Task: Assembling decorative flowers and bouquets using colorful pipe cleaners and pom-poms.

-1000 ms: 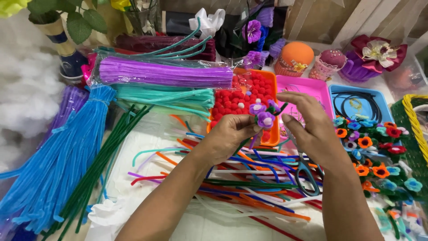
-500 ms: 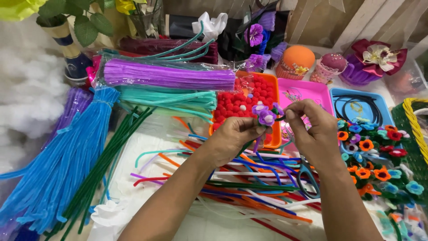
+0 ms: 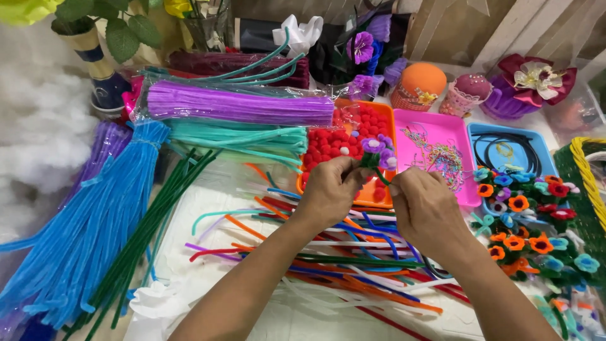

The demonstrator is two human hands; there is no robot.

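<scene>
Head view only. Both hands meet near the worktop's (image 3: 227,189) middle, over a loose scatter of mixed-colour pipe cleaners (image 3: 353,252). Left hand (image 3: 328,189): fingers closed, pinching the green stem of a small purple pipe-cleaner flower cluster (image 3: 377,150). Right hand (image 3: 424,203): fingers curled shut, pinching the same stem just beside the left fingertips. The cluster sits upright above both hands, in front of the orange tray (image 3: 371,196).

Orange tray holds red pompoms (image 3: 334,145); a pink tray (image 3: 464,189) with small beads touches it on the right; a blue tray (image 3: 543,151) with black cord lies further right.

Left half of worktop: blue pipe-cleaner bundle (image 3: 95,227), dark green bundle (image 3: 151,233) beside it, teal bundle (image 3: 240,140) and a wrapped purple bundle (image 3: 240,104) toward the far edge.

Right edge: finished small flowers (image 3: 530,221), orange, blue and red, packed together near a green basket with yellow rim (image 3: 587,177).

Far edge: orange pincushion (image 3: 421,82), pink pincushion (image 3: 470,88), potted leafy plant (image 3: 95,31).
</scene>
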